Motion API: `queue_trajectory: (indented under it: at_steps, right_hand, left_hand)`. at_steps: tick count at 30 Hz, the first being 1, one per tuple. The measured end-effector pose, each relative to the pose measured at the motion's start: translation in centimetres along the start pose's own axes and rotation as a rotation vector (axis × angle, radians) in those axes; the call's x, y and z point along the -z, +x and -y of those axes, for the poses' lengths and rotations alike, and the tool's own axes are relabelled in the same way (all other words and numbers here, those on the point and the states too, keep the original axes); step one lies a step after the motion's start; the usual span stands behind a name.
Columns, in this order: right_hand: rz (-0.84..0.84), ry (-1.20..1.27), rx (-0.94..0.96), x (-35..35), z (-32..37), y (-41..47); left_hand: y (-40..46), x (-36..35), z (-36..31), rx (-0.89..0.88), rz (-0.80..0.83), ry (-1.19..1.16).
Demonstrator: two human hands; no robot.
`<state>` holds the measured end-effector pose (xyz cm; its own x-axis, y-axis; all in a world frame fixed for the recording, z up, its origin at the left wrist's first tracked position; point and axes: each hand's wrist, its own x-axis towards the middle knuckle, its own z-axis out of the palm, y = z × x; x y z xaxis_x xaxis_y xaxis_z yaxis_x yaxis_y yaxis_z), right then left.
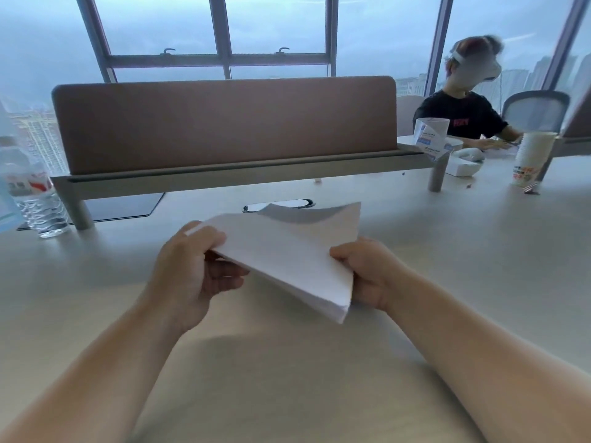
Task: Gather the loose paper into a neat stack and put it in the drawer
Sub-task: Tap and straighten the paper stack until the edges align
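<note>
Above pale desk (479, 266), both hands gripping paper stack (287, 254), brown divider (224, 123), big windows (271, 24) behind

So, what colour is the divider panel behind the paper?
Dusty pinkish-brown panel, plain, seen in the head view.

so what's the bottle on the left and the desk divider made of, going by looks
Bottle: seemingly thin clear plastic, since it is see-through with ribbed walls. Desk divider: probably fabric-covered panel, with a matte, soft brownish face, set in a grey frame that could be metal.
</note>
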<state>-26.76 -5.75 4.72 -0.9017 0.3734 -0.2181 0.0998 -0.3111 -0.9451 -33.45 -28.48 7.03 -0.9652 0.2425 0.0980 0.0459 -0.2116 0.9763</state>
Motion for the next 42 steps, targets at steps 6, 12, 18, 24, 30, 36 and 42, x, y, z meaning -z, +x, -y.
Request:
queue_trajectory:
  at_steps: [6,12,18,24,30,36,42]
  right_hand:
    - [-0.12,-0.196,0.196,1.4,0.7,0.0]
    - [-0.104,-0.234,0.543,0.9,1.9,-1.2]
    - [-0.194,-0.313,0.939,0.1,3.2,-3.7]
    - [-0.125,-0.245,0.97,-0.1,2.8,-3.4]
    - [-0.124,-0.343,0.864,0.1,1.1,-2.1]
    - [-0.177,-0.381,0.819,0.1,0.0,-2.1]
    - [-0.206,-0.485,0.669,2.7,-0.1,-4.8]
  left_hand:
    - [0.3,1.5,-0.6,0.414,0.299,-0.016]
    - [-0.7,0.0,1.2,0.196,0.144,0.282]
    - [-2.5,-1.5,0.8,-0.441,-0.049,0.569]
    - [-1.9,-1.3,0.5,-0.383,-0.037,0.146]
    - [-1.9,-0.4,1.4,-0.367,-0.016,0.36]
    - [-2.8,-0.8,1.2,-0.382,-0.068,0.424]
    - [-5.0,-2.6,-0.6,-0.142,0.006,0.264]
